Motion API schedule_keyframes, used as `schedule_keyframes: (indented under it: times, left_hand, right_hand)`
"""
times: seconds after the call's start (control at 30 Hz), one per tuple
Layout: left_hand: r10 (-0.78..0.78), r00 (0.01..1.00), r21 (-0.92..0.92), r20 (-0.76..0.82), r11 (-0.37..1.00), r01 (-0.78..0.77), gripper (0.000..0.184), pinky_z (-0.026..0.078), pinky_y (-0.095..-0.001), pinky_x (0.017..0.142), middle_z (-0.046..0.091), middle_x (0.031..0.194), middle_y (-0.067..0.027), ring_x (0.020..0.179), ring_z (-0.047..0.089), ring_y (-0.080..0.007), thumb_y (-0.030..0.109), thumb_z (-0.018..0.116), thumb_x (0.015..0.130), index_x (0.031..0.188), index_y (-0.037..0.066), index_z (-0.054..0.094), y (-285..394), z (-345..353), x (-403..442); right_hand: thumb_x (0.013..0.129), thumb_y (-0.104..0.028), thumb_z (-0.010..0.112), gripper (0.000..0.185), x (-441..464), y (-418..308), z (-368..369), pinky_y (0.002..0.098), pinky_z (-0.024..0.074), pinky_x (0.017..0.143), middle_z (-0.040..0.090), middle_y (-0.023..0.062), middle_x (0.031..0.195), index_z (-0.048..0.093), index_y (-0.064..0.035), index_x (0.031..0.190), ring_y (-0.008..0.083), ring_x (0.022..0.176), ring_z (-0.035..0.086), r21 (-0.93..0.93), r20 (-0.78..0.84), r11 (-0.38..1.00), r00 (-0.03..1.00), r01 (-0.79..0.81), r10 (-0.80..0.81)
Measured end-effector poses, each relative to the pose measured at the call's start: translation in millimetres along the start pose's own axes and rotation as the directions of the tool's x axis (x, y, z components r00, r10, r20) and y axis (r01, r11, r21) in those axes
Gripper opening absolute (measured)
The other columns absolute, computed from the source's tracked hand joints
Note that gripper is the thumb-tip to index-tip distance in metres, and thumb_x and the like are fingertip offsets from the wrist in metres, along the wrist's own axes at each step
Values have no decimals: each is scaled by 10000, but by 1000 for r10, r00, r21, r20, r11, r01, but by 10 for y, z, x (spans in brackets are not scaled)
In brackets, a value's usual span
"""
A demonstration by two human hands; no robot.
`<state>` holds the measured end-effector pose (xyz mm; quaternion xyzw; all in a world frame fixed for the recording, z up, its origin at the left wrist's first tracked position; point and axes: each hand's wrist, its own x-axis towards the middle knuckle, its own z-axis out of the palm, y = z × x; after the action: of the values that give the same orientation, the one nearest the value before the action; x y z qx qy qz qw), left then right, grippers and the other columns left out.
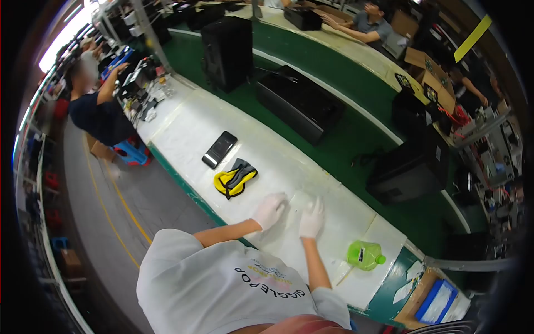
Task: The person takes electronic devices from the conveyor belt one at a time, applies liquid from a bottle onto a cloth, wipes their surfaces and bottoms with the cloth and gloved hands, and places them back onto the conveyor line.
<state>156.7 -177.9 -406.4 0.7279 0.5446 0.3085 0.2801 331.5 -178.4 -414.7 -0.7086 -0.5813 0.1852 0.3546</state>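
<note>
Item [236, 179], yellow and black, lies on the white table [189, 122] near the gloved left hand [269, 211]; the gloved right hand [311, 218] is beside that. Whether either pinches anything, I cannot tell. Farther out: black device [219, 150], green bottle [362, 255].

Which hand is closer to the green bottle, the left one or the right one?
Right. The right hand is above and to the left of the green bottle in the picture, not touching it. The left hand is farther left.
</note>
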Motion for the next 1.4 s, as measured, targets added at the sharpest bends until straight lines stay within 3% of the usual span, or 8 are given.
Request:
schedule_keyframes:
  times: [0.2,0.5,0.6,0.67,0.83,1.03,1.17,1.4]
  left_hand:
    - [254,938,-39,-236,962,-271,343,454,-397,894,570,1124,-217,1033,564,-354,125,552,880,1195,-6,522,220,-511,1720]
    - [71,997,-30,-29,997,-72,336,472,-386,887,584,1118,-207,1019,585,-349,186,564,890,1173,4,556,207,-115,3449]
    - [-71,971,-380,-228,925,-22,168,501,-361,765,626,969,-178,881,621,-319,100,606,854,996,17,636,175,-374,3491]
    - [161,763,-18,-626,975,-220,114,493,-369,763,607,924,-166,862,608,-311,62,590,846,946,26,628,-67,-743,3471]
    - [-36,377,41,-925,980,194,142,463,-412,807,601,925,-180,886,588,-340,109,541,863,922,5,619,-1203,-1601,3542]
    - [-492,782,-302,-381,866,398,339,476,-385,760,648,915,-191,831,624,-318,293,431,922,977,13,615,-3130,-1427,3850]
    - [-777,626,-772,67,356,526,382,482,-332,740,652,880,-34,804,616,-189,437,521,887,1026,97,627,-3076,-1089,4165]
    - [-720,626,-852,299,94,515,463,487,-514,816,658,1011,-19,943,607,-244,580,532,804,1065,210,631,-2794,-1016,4182]
  right_hand:
    - [977,-302,377,513,1214,-197,375,348,241,1104,382,174,1439,367,2,1391,286,1328,360,609,54,704,905,-365,422]
    - [974,-334,429,548,1115,162,746,326,241,1107,361,109,1461,350,-17,1413,231,1323,363,695,250,501,827,-515,503]
    - [967,-338,456,561,1379,360,731,332,269,1090,371,99,1450,342,-25,1418,221,1304,384,744,257,474,856,-471,448]
    - [957,-346,483,584,1653,611,604,346,317,1057,389,97,1430,325,-38,1427,215,1275,414,757,166,559,927,-338,336]
    - [886,-387,576,637,2606,-710,187,317,335,1039,503,152,1312,403,-6,1368,228,1229,458,700,166,522,823,-486,543]
    - [856,-397,537,597,3430,-256,607,416,544,709,585,258,1172,499,22,1280,402,989,609,167,94,843,860,-511,502]
    - [835,-343,589,439,3660,181,655,397,519,520,645,188,863,617,43,1040,317,717,642,-143,116,948,946,-286,303]
    - [849,-216,584,264,3528,-248,295,339,462,459,606,139,656,627,44,832,260,528,591,105,245,940,925,-324,291]
